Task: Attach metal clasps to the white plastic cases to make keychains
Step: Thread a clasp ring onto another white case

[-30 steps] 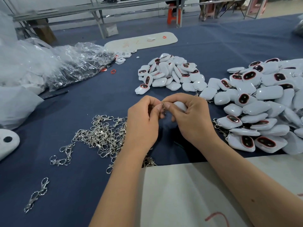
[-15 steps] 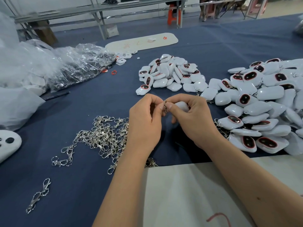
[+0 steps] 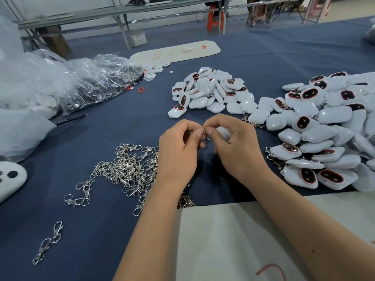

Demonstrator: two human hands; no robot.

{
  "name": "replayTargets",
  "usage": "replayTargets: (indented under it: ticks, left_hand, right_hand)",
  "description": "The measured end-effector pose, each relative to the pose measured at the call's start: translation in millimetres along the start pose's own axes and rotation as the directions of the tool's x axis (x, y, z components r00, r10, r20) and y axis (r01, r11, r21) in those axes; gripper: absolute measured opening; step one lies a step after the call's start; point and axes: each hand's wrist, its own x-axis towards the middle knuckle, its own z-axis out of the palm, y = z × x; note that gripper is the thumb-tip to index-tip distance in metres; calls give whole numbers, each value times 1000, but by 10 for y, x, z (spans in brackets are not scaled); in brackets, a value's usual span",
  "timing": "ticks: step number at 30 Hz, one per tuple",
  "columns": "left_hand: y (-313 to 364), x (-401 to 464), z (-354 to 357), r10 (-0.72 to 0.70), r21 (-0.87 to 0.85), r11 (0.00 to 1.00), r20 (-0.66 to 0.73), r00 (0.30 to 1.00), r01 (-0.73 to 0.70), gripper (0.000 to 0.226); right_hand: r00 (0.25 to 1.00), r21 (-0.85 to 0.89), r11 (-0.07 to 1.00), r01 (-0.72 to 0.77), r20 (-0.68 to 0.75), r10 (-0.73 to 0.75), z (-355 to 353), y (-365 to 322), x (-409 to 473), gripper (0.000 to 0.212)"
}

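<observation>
Blue cloth: covers the whole table (image 3: 263,63), everything I'm looking at sits on it.
Left hand (image 3: 178,153): fingers curled, thumb and forefinger pinching a small metal clasp (image 3: 205,136) right where my two hands meet, above the middle of the table near the front edge.
Right hand (image 3: 237,149): curled round a white case (image 3: 223,132), thumb tip pressed up against the clasp. Only a bit of the case peeks out between the fingers, so I can't tell which way it faces.
Loose clasps (image 3: 129,171): silvery tangle just left of my left wrist, plus one stray pair (image 3: 48,242) toward the front left corner.
Small case pile (image 3: 211,92): mid-table, beyond my hands.
Big case pile (image 3: 328,128): along the right edge, some with clasps poking out at the near side.
Plastic bags (image 3: 85,82): crinkly clear ones by the back left.
White board (image 3: 176,51): flat, far side of the table, red scribbles on it.
Pale sheet (image 3: 227,240): at the front edge, under my forearms.
</observation>
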Motion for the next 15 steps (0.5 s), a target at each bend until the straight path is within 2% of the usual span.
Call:
replayTargets:
  ticks: [7,15]
  left_hand:
    - [-32,23,-20,-88,-149,985,23,996,90,17]
    - [-44,31,-30,-109,-165,980,32,993,113,16]
  right_hand:
    - [997,-57,996,74,-15,-75,2,5,1,18]
    - [994,-97,989,108,-8,-110,-5,3,-4,16]
